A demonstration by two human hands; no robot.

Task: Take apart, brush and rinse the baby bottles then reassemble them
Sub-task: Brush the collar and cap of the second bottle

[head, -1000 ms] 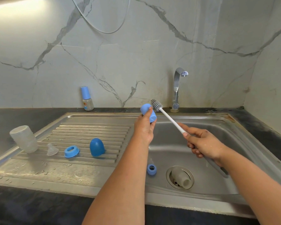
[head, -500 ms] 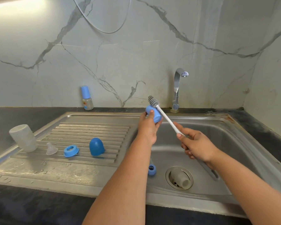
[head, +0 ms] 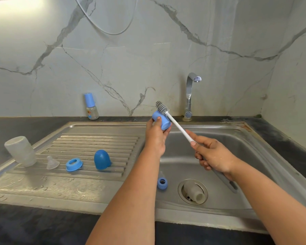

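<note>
Head view, frame centre: left hand (head: pixel 155 137) gripping small blue bottle cap (head: pixel 161 120) above the sink basin (head: pixel 240 149); right hand (head: pixel 213 155) curled round bottle brush (head: pixel 177 127), bristles resting against the cap's outside. Best tilt the cap's opening toward the bristles, then twist inside.

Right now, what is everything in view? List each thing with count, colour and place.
bottle cap: 1, blue, in the left hand above the sink
bottle brush: 1, white handle, grey head, in the right hand
domed cap: 1, blue, on the drainboard
collar ring: 1, blue, drainboard
teat: 1, clear, drainboard
bottle body: 1, clear, drainboard's left edge
small collar: 1, blue, in the sink basin
small bottle body: 1, clear, on the drain
assembled bottle: 1, blue-capped, by the wall
tap: 1, chrome
sink: 1, steel
hands: left hand, right hand
</note>
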